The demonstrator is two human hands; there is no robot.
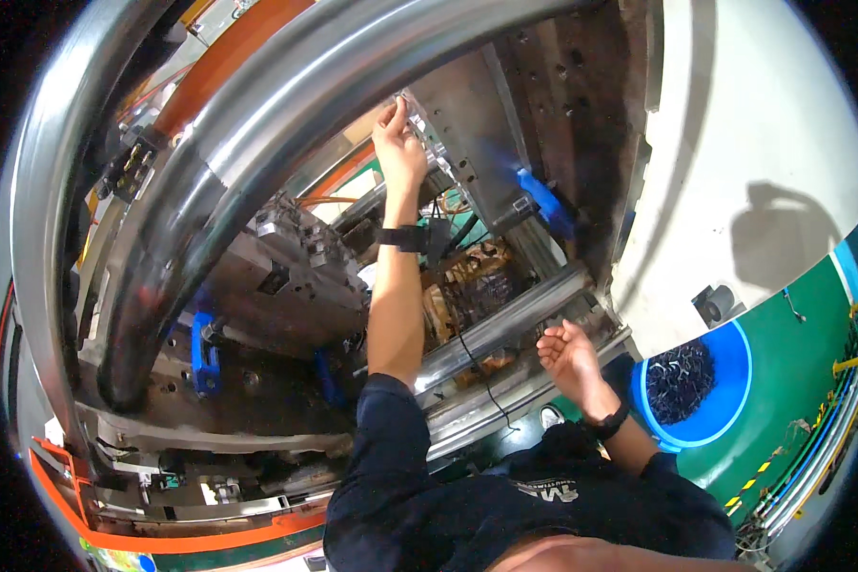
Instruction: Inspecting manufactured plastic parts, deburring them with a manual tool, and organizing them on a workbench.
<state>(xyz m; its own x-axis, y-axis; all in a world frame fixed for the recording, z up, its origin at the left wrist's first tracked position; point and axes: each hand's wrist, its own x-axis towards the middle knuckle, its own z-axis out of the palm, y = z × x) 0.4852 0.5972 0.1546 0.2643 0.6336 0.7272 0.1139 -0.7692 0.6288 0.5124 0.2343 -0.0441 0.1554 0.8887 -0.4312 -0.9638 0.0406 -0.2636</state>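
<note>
My left hand [400,148] reaches far up between the two steel blocks of a large machine. Its fingers are pinched together beside the face of the right-hand steel block [467,124]; whatever lies at the fingertips is too small to make out. A black strap with a small box [418,238] is round that wrist. My right hand [570,360] hovers low, in front of the lower steel bar [505,324], palm turned up and fingers loosely bent, with nothing in it. Across from the right-hand block stands the left-hand steel block [300,272].
Thick polished bars [305,71] cross over the opening. Blue clamps [545,202] stick out from the blocks. A thin black cable [477,367] dangles near the lower bar. At right, a blue bucket [745,381] of small dark pieces stands on the green floor beside a white panel [734,114].
</note>
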